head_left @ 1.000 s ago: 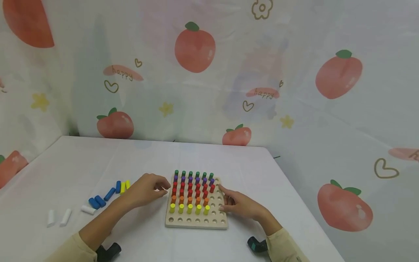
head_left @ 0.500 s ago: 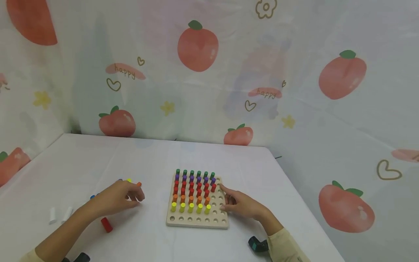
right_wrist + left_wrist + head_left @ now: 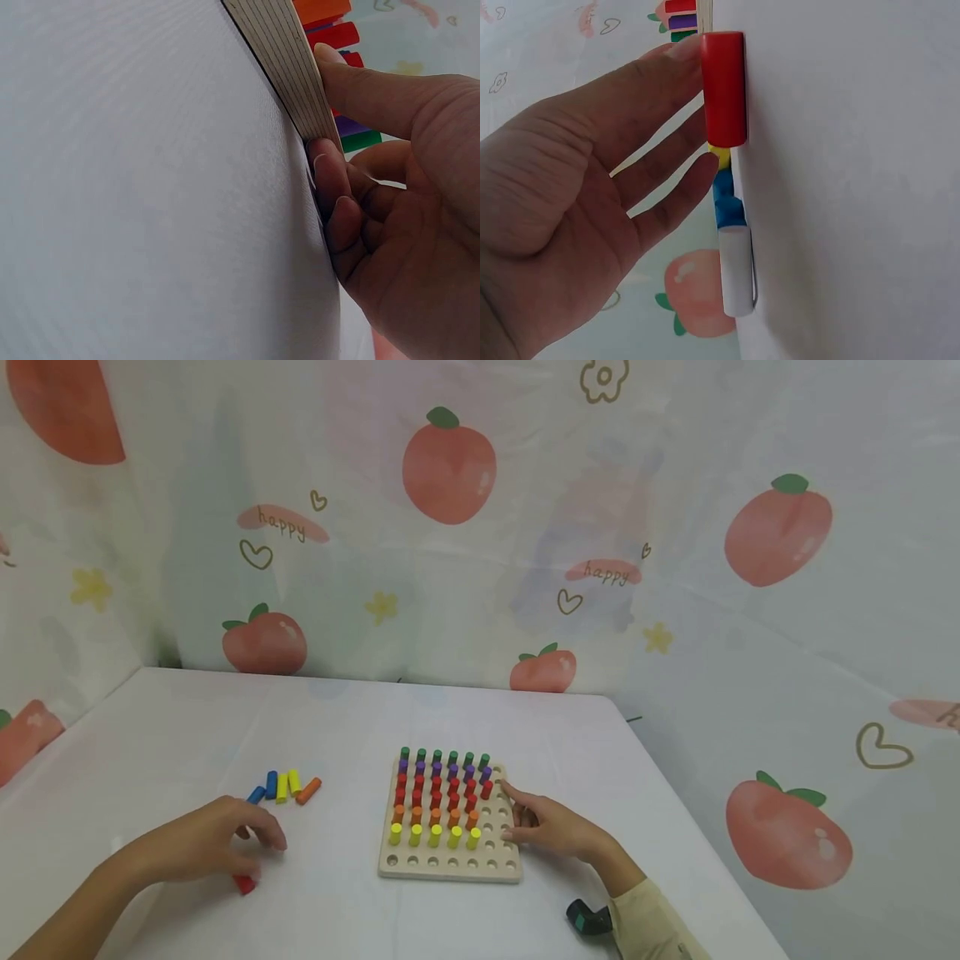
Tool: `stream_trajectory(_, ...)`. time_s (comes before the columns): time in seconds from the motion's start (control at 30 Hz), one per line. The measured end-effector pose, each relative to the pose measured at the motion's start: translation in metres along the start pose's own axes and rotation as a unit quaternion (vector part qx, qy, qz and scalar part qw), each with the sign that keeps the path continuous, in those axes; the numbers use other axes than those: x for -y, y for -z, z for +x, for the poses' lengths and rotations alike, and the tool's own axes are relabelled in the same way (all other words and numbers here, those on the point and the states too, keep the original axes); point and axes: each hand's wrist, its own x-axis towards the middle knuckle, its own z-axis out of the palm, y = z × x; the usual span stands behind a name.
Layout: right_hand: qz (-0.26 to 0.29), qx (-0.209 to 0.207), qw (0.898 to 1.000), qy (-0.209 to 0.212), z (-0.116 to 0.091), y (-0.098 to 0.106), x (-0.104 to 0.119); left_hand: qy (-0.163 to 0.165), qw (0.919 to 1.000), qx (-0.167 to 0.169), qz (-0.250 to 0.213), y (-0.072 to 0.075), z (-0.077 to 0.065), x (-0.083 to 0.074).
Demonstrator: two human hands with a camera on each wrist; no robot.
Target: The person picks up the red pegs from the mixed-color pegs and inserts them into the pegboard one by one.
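Observation:
A red peg [image 3: 244, 884] lies on the white table at the left. My left hand [image 3: 198, 843] is over it, thumb close beside the peg and the other fingers loosely bent. In the left wrist view the red peg [image 3: 724, 90] shows large near the thumb tip; whether they touch I cannot tell. Right of it stands a wooden pegboard [image 3: 442, 873], with rows of green, purple, red, orange and yellow pegs and bare holes along the front and right. My right hand [image 3: 558, 835] holds its right edge, thumb on the top and fingers curled against the side [image 3: 289, 67].
Beyond my left hand lie loose blue [image 3: 272, 785], yellow [image 3: 282, 788] and orange [image 3: 308, 791] pegs. A white peg [image 3: 736, 274] shows in the left wrist view. A fruit-printed cloth [image 3: 465, 610] hangs behind the table.
My left hand has moved away from the pegboard, leftward and toward me, down to the red peg. My right hand has stayed at the board's edge.

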Motion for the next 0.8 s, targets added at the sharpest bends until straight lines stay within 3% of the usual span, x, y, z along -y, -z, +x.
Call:
stream_trajectory(0.23,0.010,0.002,1.000,0.000,0.000,-0.002,-0.002,-0.002,1.0000,-0.003,-0.007,0.001,-0.006,0.006)
stream_trajectory(0.5,0.010,0.001,1.000,0.000,-0.001,-0.001,0.000,-0.003,0.9989,-0.001,-0.047,0.003,-0.017,0.012)
stream_trajectory(0.63,0.006,-0.001,1.000,0.000,0.000,0.000,0.000,0.014,0.9978,0.006,-0.064,0.004,-0.023,0.015)
stream_trajectory(0.8,0.005,-0.004,1.000,-0.003,0.001,0.000,0.000,0.025,0.9985,0.003,-0.048,0.002,-0.027,0.019)
